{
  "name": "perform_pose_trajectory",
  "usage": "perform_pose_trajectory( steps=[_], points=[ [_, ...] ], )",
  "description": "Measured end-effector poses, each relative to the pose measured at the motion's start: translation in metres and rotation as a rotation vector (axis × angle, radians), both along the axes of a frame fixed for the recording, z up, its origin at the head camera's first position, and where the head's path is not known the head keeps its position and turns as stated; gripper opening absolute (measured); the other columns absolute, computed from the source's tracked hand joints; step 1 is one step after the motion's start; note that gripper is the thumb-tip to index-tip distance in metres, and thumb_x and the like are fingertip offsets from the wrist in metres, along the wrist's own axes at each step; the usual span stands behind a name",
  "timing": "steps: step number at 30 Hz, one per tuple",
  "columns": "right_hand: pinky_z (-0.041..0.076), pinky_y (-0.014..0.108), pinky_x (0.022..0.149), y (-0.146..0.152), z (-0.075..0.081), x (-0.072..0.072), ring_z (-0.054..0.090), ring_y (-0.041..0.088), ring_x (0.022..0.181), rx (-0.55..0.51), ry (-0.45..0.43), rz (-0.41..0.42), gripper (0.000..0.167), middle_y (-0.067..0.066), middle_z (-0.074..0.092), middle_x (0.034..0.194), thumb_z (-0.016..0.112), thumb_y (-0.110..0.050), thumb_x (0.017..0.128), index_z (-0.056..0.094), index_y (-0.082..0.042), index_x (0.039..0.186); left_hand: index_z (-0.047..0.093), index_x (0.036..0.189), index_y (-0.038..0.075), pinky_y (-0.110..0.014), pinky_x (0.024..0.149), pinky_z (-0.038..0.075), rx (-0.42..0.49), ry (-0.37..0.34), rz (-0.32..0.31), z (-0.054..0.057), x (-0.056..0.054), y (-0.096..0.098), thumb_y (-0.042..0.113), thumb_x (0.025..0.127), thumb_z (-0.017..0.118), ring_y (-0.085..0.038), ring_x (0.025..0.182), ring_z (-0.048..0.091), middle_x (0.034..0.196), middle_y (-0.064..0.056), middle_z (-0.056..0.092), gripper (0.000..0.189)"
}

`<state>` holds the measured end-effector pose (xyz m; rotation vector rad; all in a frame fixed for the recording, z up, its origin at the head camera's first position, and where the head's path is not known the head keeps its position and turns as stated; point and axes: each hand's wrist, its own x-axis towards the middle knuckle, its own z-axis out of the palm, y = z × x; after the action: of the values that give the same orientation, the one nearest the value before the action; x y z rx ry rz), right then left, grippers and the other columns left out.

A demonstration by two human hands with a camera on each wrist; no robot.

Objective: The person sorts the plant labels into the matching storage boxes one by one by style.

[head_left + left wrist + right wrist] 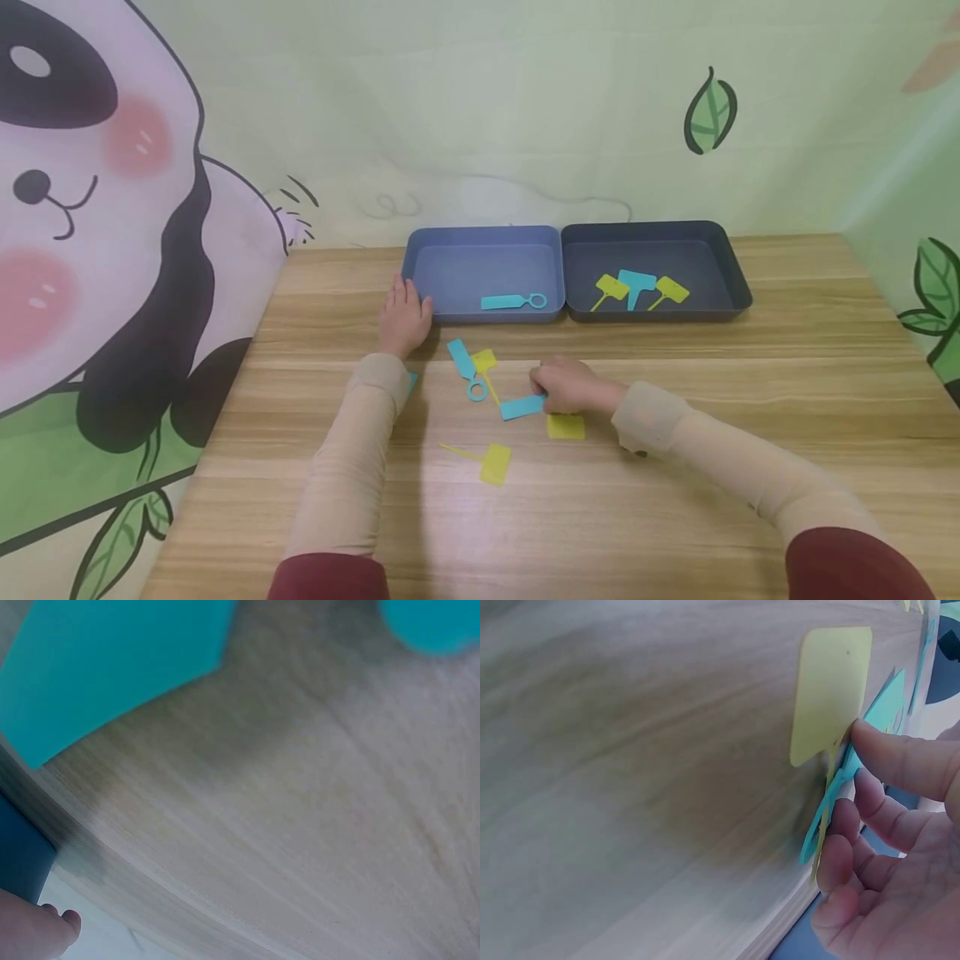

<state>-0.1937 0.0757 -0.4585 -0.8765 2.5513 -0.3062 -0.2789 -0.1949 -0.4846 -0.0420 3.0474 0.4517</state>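
Where woodgrain (645,525) streaks, the right hand (567,386) pinches a flat tag (522,407)

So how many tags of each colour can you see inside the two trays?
Yellow tags: 2, both in the dark tray
Light blue tags: 2, one in the dark tray and one, with a ring end, in the blue tray
Total: 4 tags
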Motion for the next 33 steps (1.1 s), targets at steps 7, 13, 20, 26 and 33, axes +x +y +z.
perform_pose_trajectory(
  steps=[7, 13, 20, 26, 33],
  points=[
    [0.033, 0.025, 0.062, -0.002, 0.002, 0.003, 0.04, 0.016, 0.07, 0.02, 0.061, 0.019, 0.012, -0.003, 0.047, 0.069, 0.061, -0.003, 0.065, 0.055, -0.012, 0.071, 0.012, 0.139, -0.005, -0.047, 0.11, 0.013, -0.001, -0.001, -0.001, 0.002, 0.001, 0.001, 0.038, 0.094, 0.019, -0.034, 0.136, 0.007, 0.148, -0.02, -0.001, 0.063],
    [0.032, 0.026, 0.06, -0.004, 0.003, 0.005, 0.04, 0.017, 0.068, 0.025, 0.091, 0.021, 0.015, -0.004, 0.05, 0.067, 0.061, -0.001, 0.063, 0.055, -0.012, 0.071, 0.012, 0.139, -0.005, -0.047, 0.109, 0.013, -0.014, -0.001, -0.004, 0.003, 0.002, 0.001, 0.038, 0.094, 0.018, -0.035, 0.136, 0.007, 0.148, -0.021, 0.0, 0.063],
    [0.031, 0.026, 0.059, -0.004, 0.003, 0.006, 0.039, 0.017, 0.066, 0.013, 0.069, 0.019, 0.017, -0.004, 0.052, 0.066, 0.06, -0.001, 0.064, 0.053, -0.013, 0.074, 0.012, 0.139, -0.005, -0.046, 0.11, 0.013, -0.017, 0.003, -0.005, 0.002, 0.001, 0.001, 0.038, 0.094, 0.019, -0.035, 0.136, 0.008, 0.148, -0.021, 0.0, 0.063],
    [0.034, 0.026, 0.061, -0.002, 0.002, 0.003, 0.041, 0.017, 0.066, 0.032, -0.001, -0.003, 0.014, -0.004, 0.052, 0.069, 0.063, -0.005, 0.069, 0.054, -0.013, 0.076, 0.012, 0.139, -0.006, -0.047, 0.11, 0.012, -0.016, 0.005, -0.009, 0.001, 0.001, 0.0, 0.037, 0.094, 0.019, -0.035, 0.135, 0.008, 0.147, -0.021, -0.001, 0.063],
    [0.035, 0.021, 0.051, 0.008, 0.002, -0.002, 0.044, 0.01, 0.056, -0.045, -0.152, -0.024, 0.013, -0.004, 0.048, 0.062, 0.062, -0.009, 0.072, 0.053, -0.013, 0.063, 0.014, 0.139, -0.005, -0.047, 0.11, 0.013, -0.009, 0.008, -0.005, 0.002, 0.001, 0.001, 0.037, 0.094, 0.019, -0.035, 0.135, 0.009, 0.148, -0.021, 0.0, 0.062]
  ],
)
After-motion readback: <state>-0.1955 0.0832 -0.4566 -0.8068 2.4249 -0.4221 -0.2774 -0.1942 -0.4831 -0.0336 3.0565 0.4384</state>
